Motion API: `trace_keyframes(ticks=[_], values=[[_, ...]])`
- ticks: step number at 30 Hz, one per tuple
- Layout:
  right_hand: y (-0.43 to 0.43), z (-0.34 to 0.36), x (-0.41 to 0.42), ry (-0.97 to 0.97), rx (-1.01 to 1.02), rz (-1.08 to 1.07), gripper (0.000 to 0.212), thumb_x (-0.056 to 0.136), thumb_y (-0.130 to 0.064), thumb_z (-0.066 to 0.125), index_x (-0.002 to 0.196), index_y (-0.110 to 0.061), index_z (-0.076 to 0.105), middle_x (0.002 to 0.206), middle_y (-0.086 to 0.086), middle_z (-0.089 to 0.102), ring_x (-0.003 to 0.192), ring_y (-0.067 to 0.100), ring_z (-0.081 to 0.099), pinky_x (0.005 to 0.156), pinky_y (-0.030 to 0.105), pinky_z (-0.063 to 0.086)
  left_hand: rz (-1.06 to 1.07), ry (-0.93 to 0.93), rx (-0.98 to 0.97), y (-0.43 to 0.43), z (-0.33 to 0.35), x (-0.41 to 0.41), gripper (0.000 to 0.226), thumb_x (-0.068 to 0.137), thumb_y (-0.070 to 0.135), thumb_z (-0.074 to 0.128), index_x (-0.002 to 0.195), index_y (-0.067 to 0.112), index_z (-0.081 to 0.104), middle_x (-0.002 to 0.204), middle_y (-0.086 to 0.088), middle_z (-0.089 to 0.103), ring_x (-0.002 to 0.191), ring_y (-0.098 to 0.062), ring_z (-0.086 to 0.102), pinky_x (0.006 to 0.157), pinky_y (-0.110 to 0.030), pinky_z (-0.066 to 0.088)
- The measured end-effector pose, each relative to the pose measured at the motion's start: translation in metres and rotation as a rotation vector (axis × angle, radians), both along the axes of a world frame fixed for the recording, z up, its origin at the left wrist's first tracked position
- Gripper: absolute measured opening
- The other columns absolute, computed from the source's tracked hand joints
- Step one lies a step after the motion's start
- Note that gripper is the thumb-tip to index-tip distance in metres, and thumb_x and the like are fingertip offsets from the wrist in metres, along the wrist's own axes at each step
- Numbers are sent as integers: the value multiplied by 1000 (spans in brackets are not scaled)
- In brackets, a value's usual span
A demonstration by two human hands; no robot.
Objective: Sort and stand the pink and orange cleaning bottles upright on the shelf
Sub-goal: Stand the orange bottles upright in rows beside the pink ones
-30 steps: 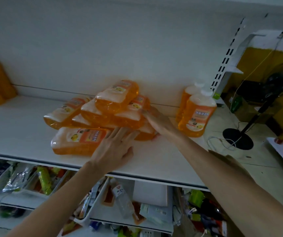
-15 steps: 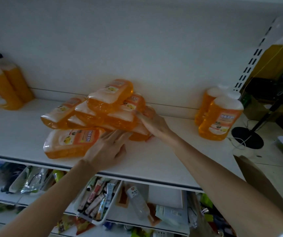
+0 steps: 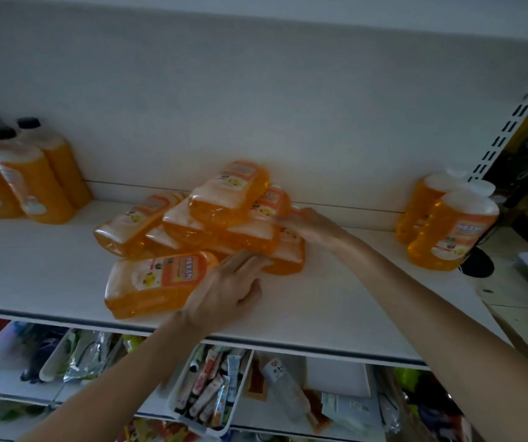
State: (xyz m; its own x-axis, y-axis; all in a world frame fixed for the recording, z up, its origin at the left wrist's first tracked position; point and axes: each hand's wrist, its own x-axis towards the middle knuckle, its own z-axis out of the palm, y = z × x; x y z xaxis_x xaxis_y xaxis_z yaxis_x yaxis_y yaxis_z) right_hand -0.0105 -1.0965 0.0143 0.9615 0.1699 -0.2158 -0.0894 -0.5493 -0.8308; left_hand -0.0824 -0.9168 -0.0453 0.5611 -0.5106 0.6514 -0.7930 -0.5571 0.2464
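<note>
A heap of orange bottles (image 3: 221, 218) lies on its sides in the middle of the white shelf (image 3: 336, 301). One orange bottle (image 3: 157, 283) lies apart at the front of the heap. My left hand (image 3: 227, 288) rests flat on the shelf with straight fingers touching that bottle's cap end. My right hand (image 3: 307, 223) lies with straight fingers against the right side of the heap. Two orange bottles (image 3: 451, 231) stand upright at the right end. No pink bottle is in view.
Three taller orange bottles with black caps (image 3: 30, 177) stand at the left end. The shelf's back wall is close behind the heap. A lower shelf holds a white tray of small tubes (image 3: 208, 387) and packets. A slotted upright (image 3: 508, 122) borders the right.
The view has swung left, bringing the black-capped bottles further into sight. Both hands stay at the heap, in nearly the same places.
</note>
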Motion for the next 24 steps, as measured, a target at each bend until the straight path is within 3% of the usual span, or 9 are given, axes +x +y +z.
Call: trace_keyframes(ticks=[4, 8, 12, 14, 16, 18, 19, 22, 24], values=[[3, 4, 1, -229, -58, -260, 71, 85, -55, 56, 142, -17, 35, 141, 6, 43, 126, 23, 45, 93, 32, 39, -5, 42, -92, 5, 3, 1, 28, 82, 11, 45, 109, 14, 50, 93, -4, 60, 75, -7, 54, 63, -11, 42], [22, 11, 4, -336, 54, -315, 57, 88, -46, 56, 136, -20, 41, 121, -1, 56, 107, 17, 56, 87, 32, 50, 29, -86, -138, 15, 15, 9, 26, 82, 13, 50, 108, 15, 52, 97, -4, 62, 80, -6, 55, 66, -10, 42], [37, 21, 9, -348, 73, -286, 57, 89, -43, 55, 139, -20, 36, 109, -7, 55, 102, 17, 58, 89, 41, 52, 297, -183, -291, 40, 41, 24, 31, 82, 22, 49, 108, 7, 58, 106, -9, 62, 99, -19, 53, 79, -22, 40], [43, 27, 13, -307, 27, -279, 60, 90, -46, 51, 141, -20, 33, 124, 2, 54, 110, 21, 55, 93, 42, 49, 423, -91, -343, 52, 51, 31, 43, 82, 35, 44, 114, 8, 54, 115, -9, 57, 106, -18, 46, 82, -27, 35], [49, 33, 17, -244, -33, -250, 70, 89, -56, 46, 145, -19, 27, 140, 6, 44, 122, 25, 48, 98, 40, 44, 481, 192, -328, 60, 59, 42, 58, 85, 53, 35, 126, 14, 45, 123, -7, 52, 111, -19, 46, 86, -32, 38], [58, 38, 21, -198, -81, -185, 79, 87, -66, 41, 146, -17, 23, 149, 5, 33, 131, 25, 38, 97, 34, 38, 463, 510, -251, 63, 66, 56, 65, 85, 64, 27, 126, 18, 46, 113, -8, 60, 96, -24, 60, 81, -38, 51], [62, 40, 22, -197, -108, -151, 80, 86, -68, 40, 145, -16, 26, 148, 5, 34, 130, 24, 39, 93, 32, 38, 454, 561, -190, 63, 68, 62, 68, 85, 67, 23, 119, 17, 52, 98, -10, 65, 85, -26, 63, 74, -39, 54], [69, 40, 23, -253, -111, -146, 78, 83, -66, 49, 140, -15, 34, 138, 0, 44, 117, 17, 47, 80, 27, 37, 426, 576, -152, 62, 74, 66, 71, 82, 72, 24, 98, 14, 63, 65, -3, 58, 59, -19, 57, 55, -27, 43], [67, 35, 20, -294, -46, -175, 82, 81, -63, 55, 144, -17, 29, 144, 2, 39, 124, 20, 43, 87, 29, 39, 402, 559, -163, 61, 74, 57, 63, 88, 64, 33, 94, 11, 65, 61, -3, 56, 51, -19, 51, 49, -24, 37]])
